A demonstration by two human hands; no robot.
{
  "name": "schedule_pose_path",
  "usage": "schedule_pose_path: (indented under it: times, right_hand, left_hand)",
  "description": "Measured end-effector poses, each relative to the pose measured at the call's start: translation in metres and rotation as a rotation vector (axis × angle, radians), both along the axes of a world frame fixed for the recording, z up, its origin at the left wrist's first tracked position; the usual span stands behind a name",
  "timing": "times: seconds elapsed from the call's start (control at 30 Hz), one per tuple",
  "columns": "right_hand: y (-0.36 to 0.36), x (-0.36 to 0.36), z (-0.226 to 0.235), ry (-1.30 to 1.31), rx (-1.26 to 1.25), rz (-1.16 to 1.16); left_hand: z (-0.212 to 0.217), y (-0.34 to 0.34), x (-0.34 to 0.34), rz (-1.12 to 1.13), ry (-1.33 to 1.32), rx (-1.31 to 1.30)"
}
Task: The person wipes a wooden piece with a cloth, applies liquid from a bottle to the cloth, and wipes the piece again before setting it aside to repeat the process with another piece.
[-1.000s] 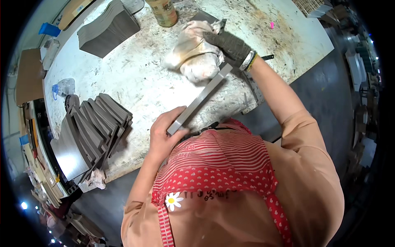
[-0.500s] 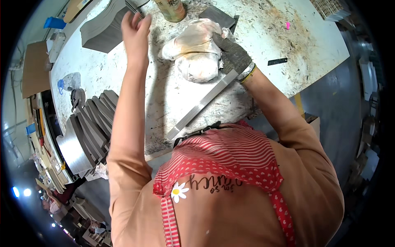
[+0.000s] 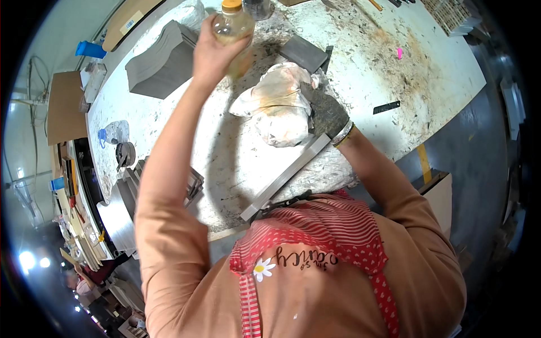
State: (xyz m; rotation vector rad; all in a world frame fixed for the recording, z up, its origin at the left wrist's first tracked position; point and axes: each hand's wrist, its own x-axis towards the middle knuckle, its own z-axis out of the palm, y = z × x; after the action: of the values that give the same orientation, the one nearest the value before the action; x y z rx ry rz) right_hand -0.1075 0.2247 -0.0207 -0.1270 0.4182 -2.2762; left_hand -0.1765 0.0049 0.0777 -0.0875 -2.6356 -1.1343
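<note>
My bare left hand [image 3: 216, 55] is wrapped around a clear plastic bottle [image 3: 235, 23] with an orange cap and yellowish contents, at the far side of the worktable. My right hand [image 3: 328, 115], in a dark work glove, grips the right side of a bunched, stained white cloth [image 3: 277, 96] resting on the tabletop. Part of the gloved fingers is hidden against the cloth. Below that hand a long, flat metal bar [image 3: 286, 177] lies slanting toward the table's near edge. Beyond the cloth is a dark grey rectangular block [image 3: 304, 53].
A stack of grey curved sheets [image 3: 160, 62] stands far left. More grey pieces and a shiny metal plate [image 3: 115, 217] sit near left, partly behind my left arm. A crumpled clear bottle [image 3: 115, 132], a short black strip [image 3: 386, 107] and a woven basket [image 3: 448, 17] are also on the worktable [image 3: 417, 132].
My left hand has moved from beside the grey stack to the right and taken hold of the bottle. The right hand stays on the cloth. The whole view has shifted slightly.
</note>
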Motion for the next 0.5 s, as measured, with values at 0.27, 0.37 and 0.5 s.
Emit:
schedule_pose_path:
  times: [0.27,0.37,0.5]
  right_hand:
    - [-0.006,-0.003,-0.005,0.292,0.22,-0.045]
    - [-0.009,0.002,0.015,0.419,0.276,-0.039]
    - [0.0,-0.001,0.005,0.532,0.493,0.078]
  left_hand:
    - [0.06,-0.014,0.105,-0.416,-0.19,-0.982]
    - [0.061,-0.015,0.112,-0.388,-0.133,-1.038]
    - [0.067,-0.016,0.11,-0.381,-0.048,-1.173]
